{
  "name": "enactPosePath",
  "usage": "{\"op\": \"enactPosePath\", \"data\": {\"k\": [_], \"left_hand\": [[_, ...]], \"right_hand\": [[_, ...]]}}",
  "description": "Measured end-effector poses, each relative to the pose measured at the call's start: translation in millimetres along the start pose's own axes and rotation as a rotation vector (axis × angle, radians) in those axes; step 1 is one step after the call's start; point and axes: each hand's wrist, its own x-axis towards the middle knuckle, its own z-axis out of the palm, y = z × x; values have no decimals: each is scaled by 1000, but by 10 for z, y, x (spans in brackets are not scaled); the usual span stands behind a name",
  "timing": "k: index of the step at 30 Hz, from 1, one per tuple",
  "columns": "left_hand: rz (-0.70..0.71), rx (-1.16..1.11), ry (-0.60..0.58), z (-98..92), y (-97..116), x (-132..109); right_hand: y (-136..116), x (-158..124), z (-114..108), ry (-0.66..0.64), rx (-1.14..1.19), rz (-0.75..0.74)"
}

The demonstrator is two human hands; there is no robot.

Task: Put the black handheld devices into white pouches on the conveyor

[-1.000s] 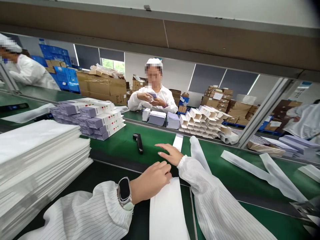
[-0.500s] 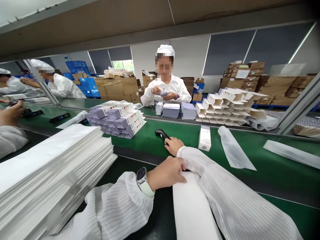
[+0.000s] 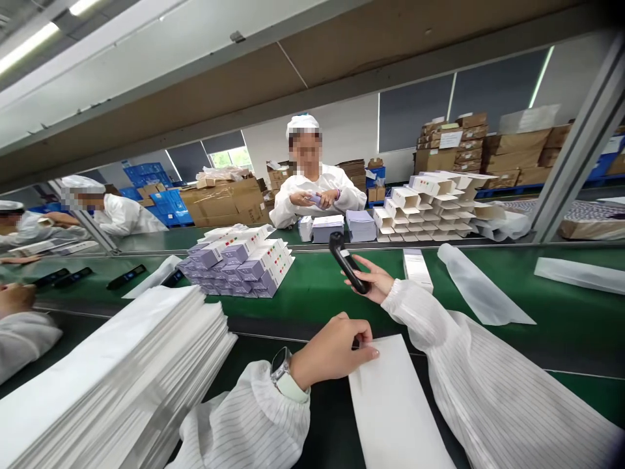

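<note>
Right hand (image 3: 374, 286) fingers wrap the black scanner (image 3: 347, 262); left hand (image 3: 332, 348) fingers seemingly pinch the white sleeve (image 3: 398, 410).

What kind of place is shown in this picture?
Most likely a factory packing line. A green conveyor belt carries stacked product boxes, workers in white coats sit along it, and the right hand holds a black handheld scanner.

White sleeve (image 3: 395, 404) end cut off below.

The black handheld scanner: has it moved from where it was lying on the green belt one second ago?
Yes. The black handheld scanner is now lifted off the green belt, held in the right hand, tilted upward.
</note>
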Motion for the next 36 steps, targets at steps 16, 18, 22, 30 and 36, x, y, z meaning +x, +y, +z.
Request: {"op": "enactPosePath", "data": {"k": [16,18,22,30,36], "left_hand": [[7,-105,18,-12,-24,10],[-3,-130,41,-27,-31,13],[6,-176,84,-34,-38,28],[-38,-494,303,-80,-72,72],[-32,-707,347,-163,-4,36]], "right_hand": [[-598,-569,79,102,46,-130],[-575,-561,63,120,19,-131],[-541,-562,77,127,-10,-93],[-391,-573,143,-156,-111,-74],[-308,-598,89,-263,-77,68]]}}
